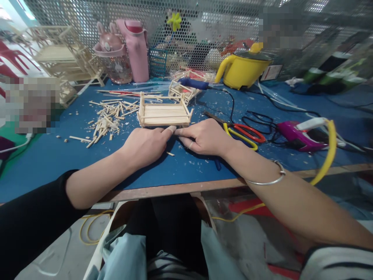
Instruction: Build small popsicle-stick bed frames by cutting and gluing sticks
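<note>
Both hands are resting on the blue table (pixel 52 155). The left hand (pixel 145 146) and right hand (pixel 205 137) are each pressing a fingertip against the near edge of the small wooden-stick frame (pixel 163 112), grasping nothing. Loose stick offcuts (pixel 106 118) are lying just left of it; scissors (pixel 243 132) are lying to its right.
</note>
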`<move>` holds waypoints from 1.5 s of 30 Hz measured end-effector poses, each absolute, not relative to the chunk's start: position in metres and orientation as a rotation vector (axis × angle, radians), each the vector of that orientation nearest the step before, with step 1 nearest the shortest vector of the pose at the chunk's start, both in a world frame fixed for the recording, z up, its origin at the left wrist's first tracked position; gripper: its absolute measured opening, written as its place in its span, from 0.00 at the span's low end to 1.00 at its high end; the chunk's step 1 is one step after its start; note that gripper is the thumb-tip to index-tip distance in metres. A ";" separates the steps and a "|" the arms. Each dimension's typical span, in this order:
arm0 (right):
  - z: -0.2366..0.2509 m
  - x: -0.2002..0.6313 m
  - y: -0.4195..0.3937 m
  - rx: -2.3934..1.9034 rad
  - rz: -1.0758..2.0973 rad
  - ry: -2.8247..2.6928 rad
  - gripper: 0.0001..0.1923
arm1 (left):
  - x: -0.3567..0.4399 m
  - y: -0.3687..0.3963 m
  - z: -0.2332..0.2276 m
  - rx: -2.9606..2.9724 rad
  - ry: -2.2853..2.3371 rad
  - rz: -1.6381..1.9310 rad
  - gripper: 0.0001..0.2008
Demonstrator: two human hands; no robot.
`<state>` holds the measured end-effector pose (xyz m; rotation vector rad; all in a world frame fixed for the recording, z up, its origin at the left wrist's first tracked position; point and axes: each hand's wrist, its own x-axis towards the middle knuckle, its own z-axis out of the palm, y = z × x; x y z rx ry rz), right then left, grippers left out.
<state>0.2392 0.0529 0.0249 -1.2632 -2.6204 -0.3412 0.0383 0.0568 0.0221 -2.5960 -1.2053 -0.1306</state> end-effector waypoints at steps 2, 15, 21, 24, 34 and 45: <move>0.026 0.239 0.052 -1.282 -0.340 -2.621 0.20 | 0.038 0.057 0.022 -2.598 -1.194 -0.145 0.23; 0.026 0.246 0.054 -1.097 -0.168 -2.469 0.15 | 0.034 0.058 0.025 -2.615 -1.317 -0.106 0.18; 0.031 0.252 0.053 -0.947 -0.072 -2.113 0.12 | 0.026 0.063 0.026 -2.616 -1.346 -0.127 0.15; 0.033 0.253 0.054 -0.974 -0.069 -1.956 0.14 | 0.025 0.064 0.026 -2.638 -1.313 -0.136 0.14; 0.030 0.265 0.068 -1.150 -0.234 -1.645 0.11 | 0.024 0.066 0.023 -2.702 -1.278 -0.197 0.15; 0.079 0.280 0.174 -1.831 -0.357 -2.079 0.23 | 0.024 0.067 0.024 -2.832 -1.296 -0.242 0.16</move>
